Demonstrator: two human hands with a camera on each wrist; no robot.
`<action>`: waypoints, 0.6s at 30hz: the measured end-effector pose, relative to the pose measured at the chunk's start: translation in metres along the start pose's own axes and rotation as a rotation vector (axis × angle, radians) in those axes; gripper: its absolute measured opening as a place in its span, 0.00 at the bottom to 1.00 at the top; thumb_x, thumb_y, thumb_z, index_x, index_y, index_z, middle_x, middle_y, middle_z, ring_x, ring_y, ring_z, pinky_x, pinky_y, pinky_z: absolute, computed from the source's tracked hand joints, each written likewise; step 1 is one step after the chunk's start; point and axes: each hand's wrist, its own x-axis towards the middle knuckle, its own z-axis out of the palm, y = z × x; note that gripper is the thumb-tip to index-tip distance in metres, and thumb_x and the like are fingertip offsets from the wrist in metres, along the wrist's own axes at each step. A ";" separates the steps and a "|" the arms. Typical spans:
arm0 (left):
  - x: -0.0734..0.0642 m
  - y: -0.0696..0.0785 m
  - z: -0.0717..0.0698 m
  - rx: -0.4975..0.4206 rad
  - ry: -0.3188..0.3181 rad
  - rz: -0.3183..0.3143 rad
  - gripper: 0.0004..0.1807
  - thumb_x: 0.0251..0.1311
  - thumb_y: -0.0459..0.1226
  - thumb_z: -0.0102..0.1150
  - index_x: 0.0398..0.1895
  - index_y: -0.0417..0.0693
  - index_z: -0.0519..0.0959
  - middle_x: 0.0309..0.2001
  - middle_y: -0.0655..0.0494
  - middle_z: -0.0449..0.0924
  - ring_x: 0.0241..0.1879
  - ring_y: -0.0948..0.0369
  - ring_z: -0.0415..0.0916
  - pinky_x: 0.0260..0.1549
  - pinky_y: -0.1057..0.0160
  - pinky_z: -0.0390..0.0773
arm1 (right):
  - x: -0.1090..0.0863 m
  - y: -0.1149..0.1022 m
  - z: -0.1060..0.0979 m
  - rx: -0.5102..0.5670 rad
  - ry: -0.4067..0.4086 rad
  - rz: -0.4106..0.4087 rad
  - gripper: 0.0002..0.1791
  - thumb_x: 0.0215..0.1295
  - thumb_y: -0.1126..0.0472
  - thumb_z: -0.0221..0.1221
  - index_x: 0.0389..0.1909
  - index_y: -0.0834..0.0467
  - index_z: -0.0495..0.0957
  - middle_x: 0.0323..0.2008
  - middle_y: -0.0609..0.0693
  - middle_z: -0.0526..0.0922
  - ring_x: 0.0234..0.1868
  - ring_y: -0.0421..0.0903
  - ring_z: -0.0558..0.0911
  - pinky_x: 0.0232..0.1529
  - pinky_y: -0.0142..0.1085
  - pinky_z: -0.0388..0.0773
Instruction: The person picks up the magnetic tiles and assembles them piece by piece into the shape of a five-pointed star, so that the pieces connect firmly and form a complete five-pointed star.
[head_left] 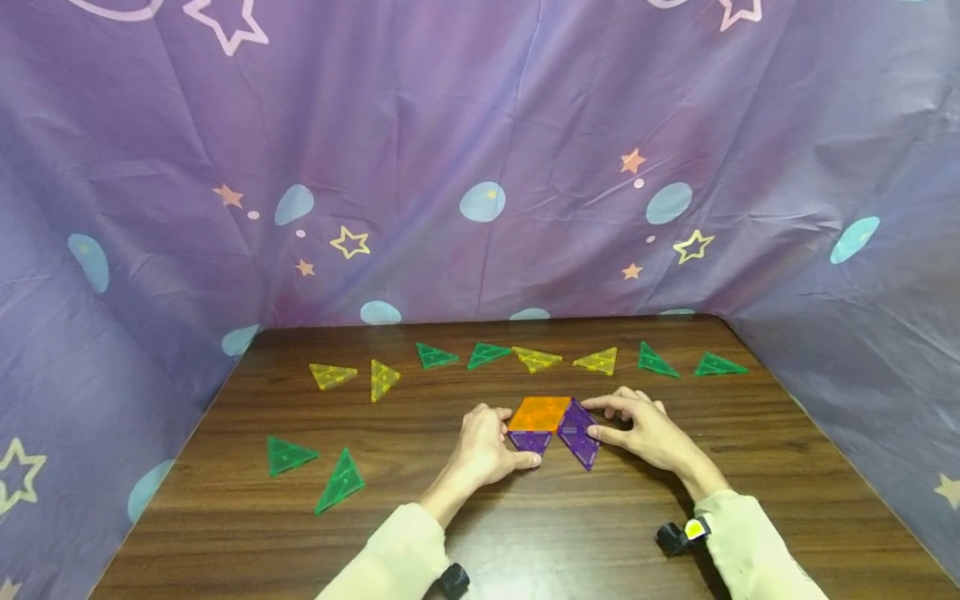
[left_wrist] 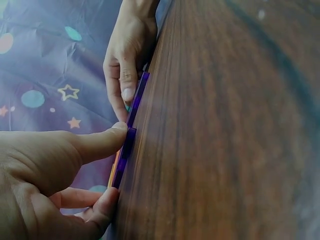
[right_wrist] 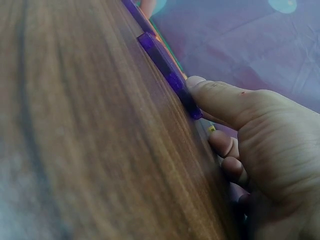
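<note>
An orange four-sided translucent tile (head_left: pixel 540 413) lies flat on the table. A purple triangular tile (head_left: pixel 529 440) lies along its near edge, and a larger purple tile (head_left: pixel 579 435) adjoins its right side. My left hand (head_left: pixel 483 446) holds the purple triangle between the thumb, at its near right corner, and the fingers, at the left edge by the orange tile. My right hand (head_left: pixel 651 429) holds the larger purple tile, index finger at its far corner and thumb on its right edge. Both wrist views show the purple tiles edge-on, low against the tabletop.
Behind the hands, a spread-out row has yellow triangles (head_left: pixel 597 361) and green triangles (head_left: pixel 657 360). Two more green triangles (head_left: pixel 341 482) lie at the left. A patterned purple cloth (head_left: pixel 420 150) encloses the wooden table (head_left: pixel 555 533) at the back and sides.
</note>
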 end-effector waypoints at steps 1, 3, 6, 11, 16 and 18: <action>0.000 0.002 -0.001 0.003 -0.002 -0.001 0.47 0.40 0.46 0.96 0.63 0.30 0.85 0.36 0.55 0.78 0.43 0.53 0.75 0.49 0.54 0.81 | 0.000 0.000 0.000 0.001 -0.001 0.002 0.22 0.72 0.47 0.75 0.64 0.42 0.88 0.41 0.41 0.80 0.42 0.43 0.73 0.47 0.45 0.57; -0.003 0.009 -0.006 0.004 -0.006 -0.001 0.47 0.41 0.46 0.96 0.63 0.29 0.85 0.36 0.55 0.78 0.43 0.53 0.75 0.49 0.54 0.81 | 0.000 0.001 0.000 0.001 -0.008 0.006 0.22 0.72 0.46 0.74 0.64 0.42 0.88 0.41 0.41 0.79 0.43 0.43 0.72 0.48 0.45 0.57; -0.003 0.012 -0.007 0.029 -0.019 -0.009 0.47 0.42 0.46 0.96 0.63 0.29 0.85 0.36 0.54 0.78 0.42 0.54 0.75 0.49 0.55 0.81 | 0.000 0.002 0.000 0.002 -0.006 0.007 0.22 0.72 0.47 0.75 0.64 0.42 0.88 0.41 0.41 0.79 0.43 0.44 0.73 0.47 0.45 0.58; 0.000 0.011 -0.009 -0.024 -0.053 -0.030 0.42 0.49 0.46 0.92 0.64 0.32 0.85 0.38 0.52 0.80 0.42 0.57 0.74 0.50 0.55 0.79 | 0.000 0.002 -0.002 0.015 -0.006 0.001 0.22 0.72 0.47 0.75 0.64 0.42 0.88 0.41 0.41 0.80 0.43 0.44 0.73 0.48 0.46 0.58; 0.001 0.005 -0.016 -0.160 -0.094 -0.086 0.35 0.56 0.44 0.88 0.63 0.37 0.86 0.41 0.52 0.82 0.42 0.59 0.76 0.48 0.57 0.81 | 0.000 0.003 -0.002 0.019 -0.017 -0.005 0.24 0.70 0.46 0.76 0.65 0.42 0.88 0.42 0.42 0.80 0.44 0.44 0.73 0.49 0.46 0.58; 0.001 0.003 -0.018 -0.200 -0.113 -0.097 0.33 0.57 0.42 0.87 0.64 0.39 0.86 0.42 0.52 0.82 0.42 0.60 0.77 0.47 0.58 0.82 | 0.000 0.003 -0.002 0.023 -0.017 -0.011 0.24 0.69 0.46 0.77 0.64 0.43 0.89 0.41 0.42 0.81 0.44 0.44 0.73 0.49 0.46 0.57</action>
